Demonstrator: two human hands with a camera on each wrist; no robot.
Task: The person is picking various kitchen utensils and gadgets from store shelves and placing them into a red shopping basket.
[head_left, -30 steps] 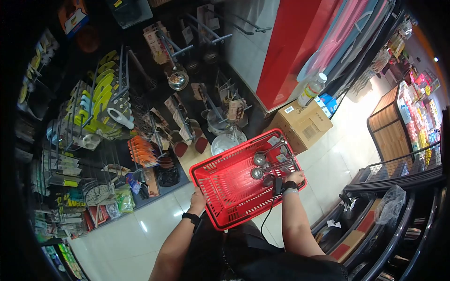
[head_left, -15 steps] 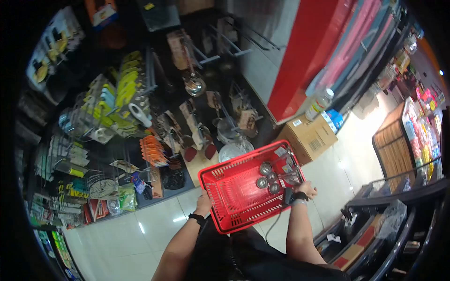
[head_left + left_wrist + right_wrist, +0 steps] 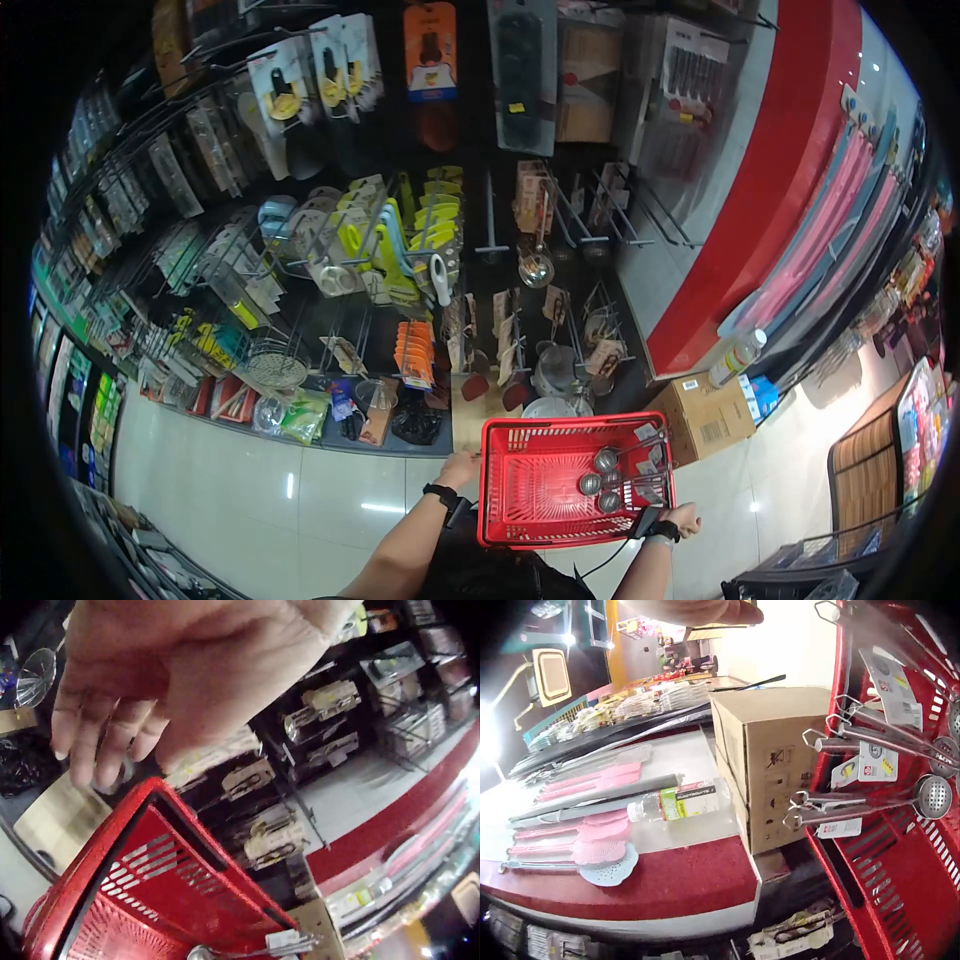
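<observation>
A red plastic shopping basket [image 3: 535,480] is in front of me, with several steel skimmers [image 3: 592,484] at its right end. Their round perforated heads and tagged handles [image 3: 855,748] show in the right wrist view, hooks lying over the rim. My left hand [image 3: 460,470] is beside the basket's left end. In the left wrist view its fingers [image 3: 86,750] hang loosely bent above the rim corner, holding nothing. My right hand [image 3: 684,518] is just outside the right end, and only part of that hand [image 3: 697,610] enters the right wrist view, apart from the basket.
Racks of hanging kitchen tools stand ahead, including orange utensils [image 3: 413,352] and green-handled ones [image 3: 435,225]. A cardboard box [image 3: 705,415] with a plastic bottle [image 3: 738,357] stands ahead right. Pink fly swatters [image 3: 592,847] hang by a red pillar [image 3: 745,200]. Tiled floor [image 3: 330,500] lies to the left.
My view has tilted up and turned left, so more shelving shows and the basket sits lower in it. Both hands have come off the basket's ends, which they gripped a second ago.
</observation>
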